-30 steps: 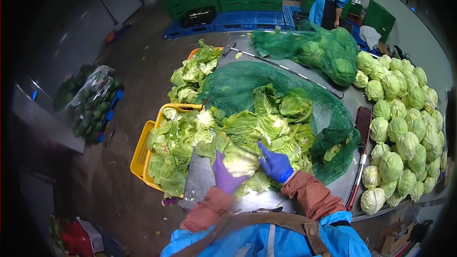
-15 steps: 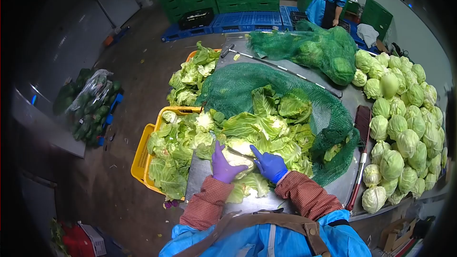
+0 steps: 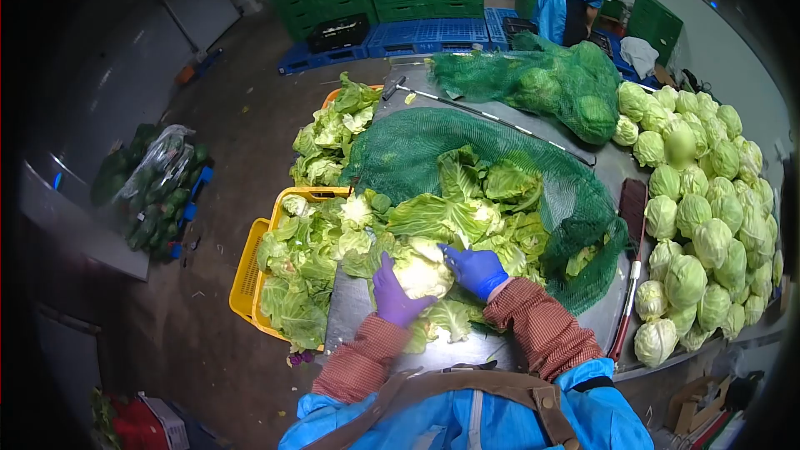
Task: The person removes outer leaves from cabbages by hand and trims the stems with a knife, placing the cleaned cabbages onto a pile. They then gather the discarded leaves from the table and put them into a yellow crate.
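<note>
A pale, trimmed cabbage (image 3: 422,271) rests on loose outer leaves in front of me. My left hand (image 3: 397,293), in a purple glove, grips its left and near side with thumb and fingers spread around it. My right hand (image 3: 477,271), in a blue glove, is at the cabbage's right edge, fingers curled with the index finger toward it. A knife is in this hand; its blade is mostly hidden now, with only a small bright sliver by the fingers. Untrimmed leafy cabbages (image 3: 446,215) lie just beyond, on an opened green net (image 3: 417,137).
A yellow crate (image 3: 248,279) heaped with cut leaves stands left of the metal table (image 3: 354,317). Trimmed cabbages (image 3: 687,279) are piled at right, beside a long red-handled tool (image 3: 625,321). Behind lie a filled green net (image 3: 575,87) and a thin rod (image 3: 492,121). A co-worker (image 3: 571,0) stands farther back.
The knife blade, earlier lying across the cabbage top between my hands, has swung out of clear sight. My right hand has risen slightly. The co-worker's head has bent down.
</note>
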A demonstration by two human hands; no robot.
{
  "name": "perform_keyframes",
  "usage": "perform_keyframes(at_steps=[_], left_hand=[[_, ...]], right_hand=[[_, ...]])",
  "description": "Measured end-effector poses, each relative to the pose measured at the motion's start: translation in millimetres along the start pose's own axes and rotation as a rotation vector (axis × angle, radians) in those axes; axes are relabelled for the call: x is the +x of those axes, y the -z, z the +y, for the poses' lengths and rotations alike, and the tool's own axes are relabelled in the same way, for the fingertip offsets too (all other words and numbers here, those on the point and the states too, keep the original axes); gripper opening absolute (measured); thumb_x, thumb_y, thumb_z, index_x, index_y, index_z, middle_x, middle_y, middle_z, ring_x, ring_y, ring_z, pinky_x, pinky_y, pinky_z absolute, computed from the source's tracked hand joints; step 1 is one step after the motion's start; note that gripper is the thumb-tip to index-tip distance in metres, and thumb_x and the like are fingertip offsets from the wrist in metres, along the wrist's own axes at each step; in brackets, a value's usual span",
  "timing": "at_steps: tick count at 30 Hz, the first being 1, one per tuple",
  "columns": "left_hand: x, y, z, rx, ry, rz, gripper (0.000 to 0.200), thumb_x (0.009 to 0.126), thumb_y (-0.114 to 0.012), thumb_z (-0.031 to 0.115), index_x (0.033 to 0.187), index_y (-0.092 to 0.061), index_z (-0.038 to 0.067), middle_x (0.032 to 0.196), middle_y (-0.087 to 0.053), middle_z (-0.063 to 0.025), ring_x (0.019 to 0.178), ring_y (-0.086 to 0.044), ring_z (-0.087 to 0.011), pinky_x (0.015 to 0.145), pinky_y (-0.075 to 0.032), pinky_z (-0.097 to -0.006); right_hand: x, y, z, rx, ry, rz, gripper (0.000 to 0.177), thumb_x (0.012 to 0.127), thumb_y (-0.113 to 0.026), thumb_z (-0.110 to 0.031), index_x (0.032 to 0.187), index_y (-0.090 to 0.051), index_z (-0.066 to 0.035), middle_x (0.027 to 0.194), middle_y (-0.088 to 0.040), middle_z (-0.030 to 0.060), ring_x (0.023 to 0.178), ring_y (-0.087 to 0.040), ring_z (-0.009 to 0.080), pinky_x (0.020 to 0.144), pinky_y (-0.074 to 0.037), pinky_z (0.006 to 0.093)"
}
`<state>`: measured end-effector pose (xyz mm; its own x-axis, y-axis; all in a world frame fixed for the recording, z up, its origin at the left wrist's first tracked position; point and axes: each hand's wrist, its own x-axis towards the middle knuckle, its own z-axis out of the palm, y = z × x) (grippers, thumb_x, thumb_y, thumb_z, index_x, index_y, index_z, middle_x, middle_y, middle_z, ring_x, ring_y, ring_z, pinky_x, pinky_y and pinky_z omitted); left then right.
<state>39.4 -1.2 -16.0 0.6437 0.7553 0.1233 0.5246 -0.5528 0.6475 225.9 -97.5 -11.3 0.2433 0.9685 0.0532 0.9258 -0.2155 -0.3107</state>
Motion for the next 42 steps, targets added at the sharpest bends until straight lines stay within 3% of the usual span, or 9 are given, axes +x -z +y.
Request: perform_keyframes(at_steps=[8,13,21,23,25,27,29,37,42], left_hand=[[-43,-6,-27,-0.138,-0.061,0.059,0.125,0.048,-0.088,0.033,0.139,-0.010,-0.003,0.127,-0.038,-0.0222,0.122,-0.032,-0.0380,0.103,-0.028,-0.0464],[-29,-2,-14,-0.122,0.005,0.014,0.129,0.047,-0.089,0.032,0.141,-0.008,-0.001,0.130,-0.034,-0.0221,0.120,-0.035,-0.0368,0.101,-0.033,-0.0447],[-11,20,-37,-0.333,0.081,0.077,0.133,0.045,-0.090,0.025,0.143,-0.005,0.002,0.130,-0.036,-0.0204,0.118,-0.039,-0.0321,0.100,-0.036,-0.0426],[-12,24,-42,-0.682,0.225,0.122,0.131,0.045,-0.090,0.021,0.143,-0.005,0.003,0.130,-0.034,-0.0203,0.117,-0.041,-0.0323,0.100,-0.036,-0.0429],[-18,12,-39,-0.815,0.237,0.148,0.131,0.045,-0.089,0.020,0.143,-0.004,0.003,0.132,-0.030,-0.0225,0.120,-0.037,-0.0334,0.102,-0.033,-0.0443],[-23,5,-33,-0.145,0.159,0.194,0.133,0.045,-0.090,0.025,0.142,-0.002,0.002,0.133,-0.025,-0.0257,0.124,-0.031,-0.0361,0.104,-0.030,-0.0455],[-21,1,-33,-0.161,0.260,0.165,0.136,0.044,-0.090,0.032,0.142,-0.001,0.001,0.134,-0.022,-0.0282,0.126,-0.025,-0.0398,0.104,-0.028,-0.0468],[-33,-2,-18,-0.103,0.233,0.179,0.136,0.044,-0.090,0.037,0.141,-0.002,0.000,0.136,-0.020,-0.0305,0.126,-0.026,-0.0430,0.104,-0.027,-0.0488],[-36,-6,-40,-0.347,0.132,0.188,0.141,0.039,-0.092,0.028,0.142,0.000,0.002,0.135,-0.027,-0.0245,0.125,-0.032,-0.0354,0.104,-0.031,-0.0444]], right_hand=[[21,1,47,0.216,-0.406,-0.217,0.043,0.093,-0.038,-0.040,0.134,-0.041,-0.026,0.096,-0.066,0.0155,0.085,-0.063,0.0336,0.079,-0.049,0.0427],[-4,22,-17,0.604,-0.418,-0.036,0.068,0.079,-0.063,-0.047,0.135,-0.039,-0.019,0.072,-0.061,0.0165,0.071,-0.063,0.0315,0.068,-0.050,0.0393],[-28,-31,-7,0.621,-0.309,0.061,0.064,0.071,-0.067,-0.035,0.130,-0.047,-0.020,0.075,-0.063,0.0135,0.069,-0.062,0.0291,0.067,-0.050,0.0386],[-32,-26,4,0.588,-0.358,0.036,0.059,0.071,-0.066,-0.034,0.126,-0.051,-0.021,0.075,-0.063,0.0121,0.070,-0.063,0.0288,0.068,-0.050,0.0388],[-31,-6,2,0.601,-0.468,-0.082,0.061,0.072,-0.066,-0.031,0.128,-0.048,-0.017,0.099,-0.065,0.0142,0.087,-0.064,0.0279,0.079,-0.050,0.0357],[-28,-4,-9,0.593,-0.362,0.104,0.063,0.071,-0.070,-0.034,0.127,-0.048,-0.015,0.099,-0.064,0.0129,0.086,-0.064,0.0275,0.078,-0.051,0.0354],[-19,5,-24,0.642,-0.274,0.214,0.066,0.069,-0.072,-0.038,0.127,-0.049,-0.014,0.099,-0.062,0.0113,0.086,-0.064,0.0266,0.078,-0.051,0.0362],[33,-2,-64,0.499,-0.074,-0.073,0.070,0.076,-0.065,-0.041,0.135,-0.037,-0.016,0.117,-0.050,0.0181,0.092,-0.060,0.0358,0.079,-0.050,0.0429],[50,-10,-18,0.404,-0.078,0.183,0.031,0.075,-0.063,-0.030,0.101,-0.060,-0.012,0.092,-0.062,0.0150,0.079,-0.062,0.0336,0.070,-0.050,0.0422]])
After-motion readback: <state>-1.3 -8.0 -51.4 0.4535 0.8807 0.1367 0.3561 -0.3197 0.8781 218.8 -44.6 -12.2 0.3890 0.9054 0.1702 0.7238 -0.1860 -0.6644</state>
